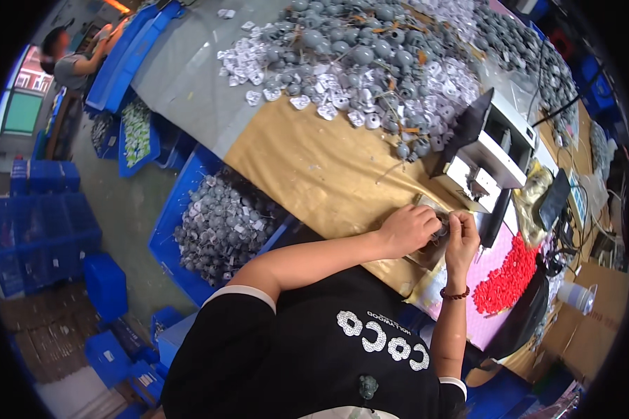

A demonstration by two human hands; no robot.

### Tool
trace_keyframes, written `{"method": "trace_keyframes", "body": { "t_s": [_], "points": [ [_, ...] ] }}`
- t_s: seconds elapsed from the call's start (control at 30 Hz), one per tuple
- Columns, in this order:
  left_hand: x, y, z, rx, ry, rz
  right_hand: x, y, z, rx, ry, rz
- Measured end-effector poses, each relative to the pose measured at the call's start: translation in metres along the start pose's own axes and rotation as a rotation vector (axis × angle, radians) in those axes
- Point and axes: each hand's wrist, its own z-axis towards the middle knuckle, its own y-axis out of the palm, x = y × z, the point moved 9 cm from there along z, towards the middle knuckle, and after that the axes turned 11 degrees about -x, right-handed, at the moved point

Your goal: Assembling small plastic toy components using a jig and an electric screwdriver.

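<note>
My left hand and my right hand are close together at the front of the table, just before a small white-and-grey bench machine. The fingers of my left hand are bent and pressed together over something small and dark. A pinch closes the thumb and fingers of my right hand, which wears a beaded bracelet on its wrist. What either hand holds is too small and too covered to name. Beyond them lies a big heap of grey ball-shaped parts mixed with white tag-like pieces.
A tan cloth covers the near tabletop. Small red pieces lie on a pink sheet at right. A blue bin filled with grey parts stands left of the table. Cables hang behind the machine. Another person is at far left.
</note>
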Motion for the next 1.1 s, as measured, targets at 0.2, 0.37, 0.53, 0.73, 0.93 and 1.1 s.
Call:
{"method": "trace_keyframes", "body": {
  "t_s": [0.2, 0.37, 0.53, 0.73, 0.93, 1.1],
  "points": [
    [-0.004, -0.019, -0.016, 0.002, -0.061, -0.216, -0.036, 0.001, 0.021, 0.05, -0.103, 0.419],
    [-0.027, -0.11, -0.093, -0.467, -0.185, -0.441, -0.05, 0.024, 0.014, -0.239, -0.042, 0.542],
    [-0.093, -0.155, -0.174, -0.617, -0.482, -0.4, -0.01, 0.021, 0.004, -0.277, 0.107, 0.487],
    [-0.152, -0.199, -0.129, -0.068, -0.541, 0.045, 0.024, -0.061, -0.008, -0.019, 0.082, 0.065],
    [-0.151, -0.147, -0.03, 0.089, -0.351, 0.164, 0.044, -0.171, -0.027, 0.224, 0.05, -1.033],
    [-0.17, -0.119, -0.003, 0.185, -0.369, 0.301, 0.091, -0.201, -0.037, 0.174, 0.171, -1.226]
  ]
}}
